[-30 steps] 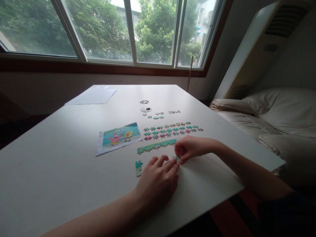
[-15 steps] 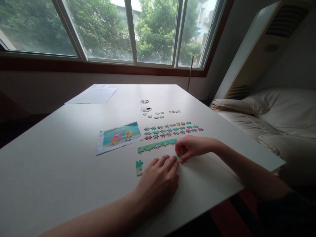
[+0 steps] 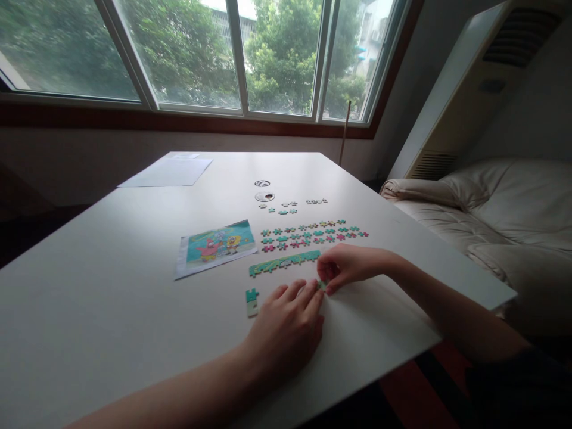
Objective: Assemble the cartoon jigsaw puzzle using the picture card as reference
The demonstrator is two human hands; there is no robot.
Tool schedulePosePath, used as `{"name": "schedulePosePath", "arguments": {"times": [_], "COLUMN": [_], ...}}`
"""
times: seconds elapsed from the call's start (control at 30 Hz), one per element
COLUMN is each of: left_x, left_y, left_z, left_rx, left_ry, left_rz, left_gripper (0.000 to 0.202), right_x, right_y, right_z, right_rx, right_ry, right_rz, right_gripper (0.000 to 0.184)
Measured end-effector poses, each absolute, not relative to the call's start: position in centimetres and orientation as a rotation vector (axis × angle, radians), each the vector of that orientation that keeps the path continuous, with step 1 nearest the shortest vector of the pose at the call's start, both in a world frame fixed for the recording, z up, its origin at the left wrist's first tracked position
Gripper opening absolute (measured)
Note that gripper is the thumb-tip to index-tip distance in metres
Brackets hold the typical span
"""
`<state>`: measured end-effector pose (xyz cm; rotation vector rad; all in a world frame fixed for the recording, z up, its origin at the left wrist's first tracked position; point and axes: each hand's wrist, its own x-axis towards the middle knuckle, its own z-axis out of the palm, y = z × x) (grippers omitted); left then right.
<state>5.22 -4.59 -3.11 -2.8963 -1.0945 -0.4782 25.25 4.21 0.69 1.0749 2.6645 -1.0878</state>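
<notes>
My left hand (image 3: 286, 330) lies on the white table (image 3: 111, 298) with fingers stretched forward, their tips on small puzzle pieces (image 3: 320, 286). My right hand (image 3: 346, 267) is curled in a pinch on the same pieces, fingertips meeting the left hand's. Just beyond lies a joined strip of green puzzle pieces (image 3: 283, 263). A small joined pair of pieces (image 3: 251, 301) sits left of my left hand. Rows of loose pieces (image 3: 313, 234) lie farther back. A cartoon picture sheet (image 3: 217, 246) rests to the left of them.
A white paper sheet (image 3: 167, 171) lies at the table's far left. Two round cable holes (image 3: 263, 190) and a few more loose pieces (image 3: 290, 207) sit mid-table. A cream sofa (image 3: 500, 220) stands right of the table, windows behind.
Almost nothing moved; both hands stay together at the small pieces, with only slight finger shifts.
</notes>
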Motion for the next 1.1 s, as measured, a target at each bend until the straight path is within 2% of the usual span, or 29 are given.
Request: {"name": "schedulePosePath", "arguments": {"times": [0.3,0.73,1.1], "left_x": [5.32,5.40,5.35], "left_y": [-4.61,-4.65,-4.64], "left_z": [-2.87,-3.04,-2.93], "left_rx": [-2.892,-2.838,-2.851], "left_ry": [-1.149,-1.154,-1.152], "left_rz": [-0.437,-0.422,-0.397], "left_gripper": [0.028,0.032,0.031], "right_x": [25.18,25.05,25.06], "right_y": [4.17,4.05,4.07], "right_z": [0.72,1.05,1.12], "right_rx": [1.090,1.105,1.104], "right_ry": [2.657,2.642,2.635], "right_rz": [-1.106,-1.106,-1.091], "right_gripper": [0.026,0.024,0.028]}}
